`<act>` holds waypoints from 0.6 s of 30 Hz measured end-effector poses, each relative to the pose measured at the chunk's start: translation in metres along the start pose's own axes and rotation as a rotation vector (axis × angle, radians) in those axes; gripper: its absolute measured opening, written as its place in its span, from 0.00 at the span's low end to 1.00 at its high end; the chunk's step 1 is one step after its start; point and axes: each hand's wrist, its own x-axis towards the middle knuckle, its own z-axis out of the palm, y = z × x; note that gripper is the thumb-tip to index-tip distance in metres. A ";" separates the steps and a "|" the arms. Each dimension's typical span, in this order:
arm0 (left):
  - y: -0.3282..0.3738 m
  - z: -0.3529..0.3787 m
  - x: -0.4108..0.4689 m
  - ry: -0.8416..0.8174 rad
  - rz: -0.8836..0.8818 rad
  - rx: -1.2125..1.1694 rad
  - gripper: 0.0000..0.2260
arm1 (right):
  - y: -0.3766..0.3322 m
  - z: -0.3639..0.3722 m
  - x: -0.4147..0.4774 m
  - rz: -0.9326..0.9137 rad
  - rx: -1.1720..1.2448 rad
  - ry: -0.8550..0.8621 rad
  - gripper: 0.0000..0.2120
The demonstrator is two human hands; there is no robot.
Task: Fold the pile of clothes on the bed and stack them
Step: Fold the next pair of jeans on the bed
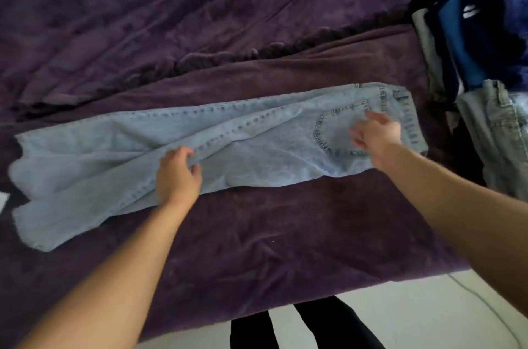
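A pair of light blue jeans (114, 154) lies lengthwise across the purple bed (257, 234), folded in half leg on leg, waistband at the right and hems at the left. My left hand (177, 174) pinches a fold of denim at the middle of the legs. Over the back pocket near the waistband is my right hand (377, 132), fingers spread and blurred; whether it touches the fabric I cannot tell. The pile of clothes (491, 42) sits at the right edge, with a blue and white garment on top and more denim (497, 131) below it.
A rumpled purple blanket (171, 19) covers the far half of the bed, with a ridge running across the middle. The bed's near edge meets a pale floor (414, 314). A thin cable (485, 303) lies on the floor at the right. My dark trouser legs (328, 325) show below.
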 end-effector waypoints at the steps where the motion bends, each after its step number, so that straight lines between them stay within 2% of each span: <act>1: -0.019 -0.006 -0.021 -0.018 -0.036 0.027 0.10 | 0.012 0.010 -0.018 -0.014 -0.087 -0.035 0.11; 3: -0.065 -0.019 -0.057 -0.032 -0.102 0.091 0.07 | 0.036 0.036 -0.055 -0.038 -0.309 -0.170 0.05; 6: -0.139 -0.046 -0.086 -0.003 -0.234 0.182 0.10 | 0.067 0.084 -0.106 -0.161 -0.618 -0.361 0.04; 10: -0.224 -0.082 -0.069 0.074 -0.573 0.064 0.25 | 0.094 0.164 -0.157 -0.376 -0.819 -0.520 0.05; 11: -0.241 -0.088 -0.060 0.075 -0.605 0.027 0.31 | 0.099 0.188 -0.166 -0.375 -0.792 -0.528 0.06; 12: -0.258 -0.093 -0.051 0.053 -0.589 0.037 0.37 | 0.106 0.213 -0.173 -0.298 -0.691 -0.523 0.05; 14: -0.293 -0.096 -0.035 -0.021 -0.465 0.209 0.44 | 0.118 0.263 -0.184 0.007 -0.360 -0.512 0.05; 16: -0.324 -0.100 -0.021 -0.056 -0.297 0.395 0.37 | 0.129 0.305 -0.192 0.263 -0.130 -0.459 0.10; 18: -0.350 -0.111 -0.003 0.001 -0.121 0.456 0.22 | 0.135 0.335 -0.196 0.368 0.028 -0.323 0.07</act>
